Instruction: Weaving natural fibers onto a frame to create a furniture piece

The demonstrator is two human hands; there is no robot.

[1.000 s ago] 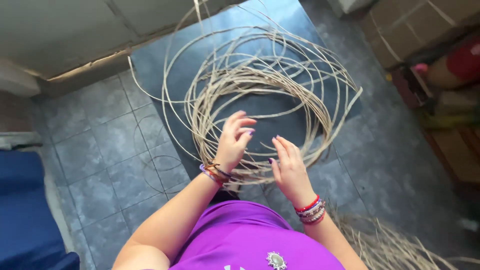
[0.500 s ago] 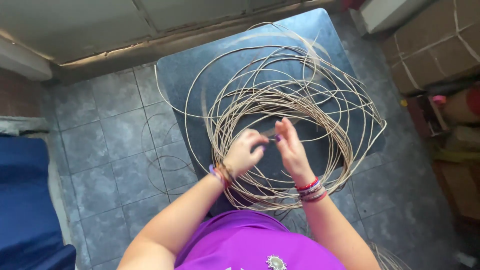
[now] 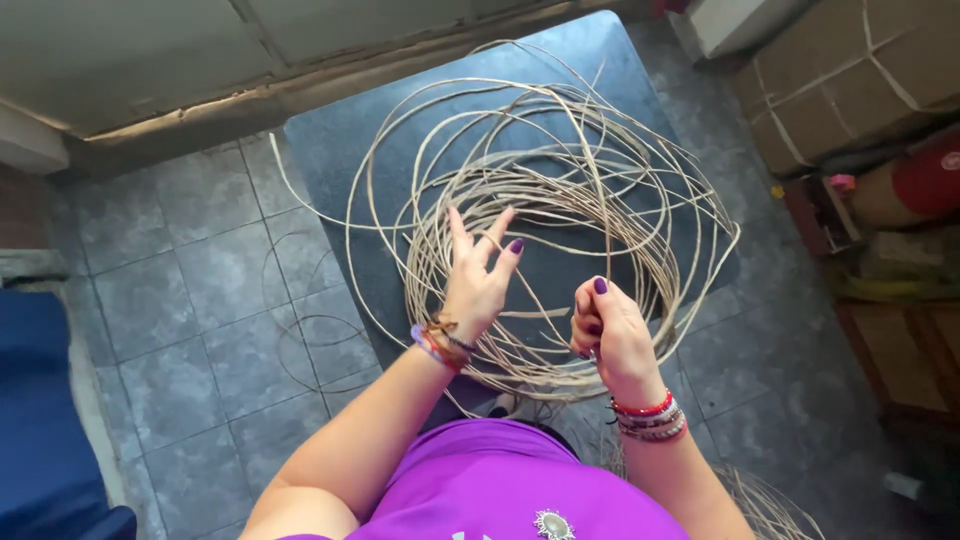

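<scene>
A large loose coil of pale cane strands (image 3: pixel 560 190) lies on a dark blue mat (image 3: pixel 330 160) on the tiled floor. My left hand (image 3: pixel 478 280) hovers over the near left side of the coil, fingers spread and raised, holding nothing that I can see. My right hand (image 3: pixel 605 330) is curled closed over the near edge of the coil, thumb up, pinching a cane strand that runs left from it. Both wrists wear beaded bracelets. My purple top fills the bottom of the view.
Grey floor tiles (image 3: pixel 190 320) surround the mat. A step or door sill (image 3: pixel 200 110) runs along the far side. Cardboard boxes (image 3: pixel 850 70) and cluttered items stand at the right. A blue object (image 3: pixel 40 420) sits at the left edge. More cane strands (image 3: pixel 770 500) lie at bottom right.
My hands came together over the coil's near side, then parted. The left hand has opened with its fingers lifted, and the right has closed on a strand. The view shifted slightly.
</scene>
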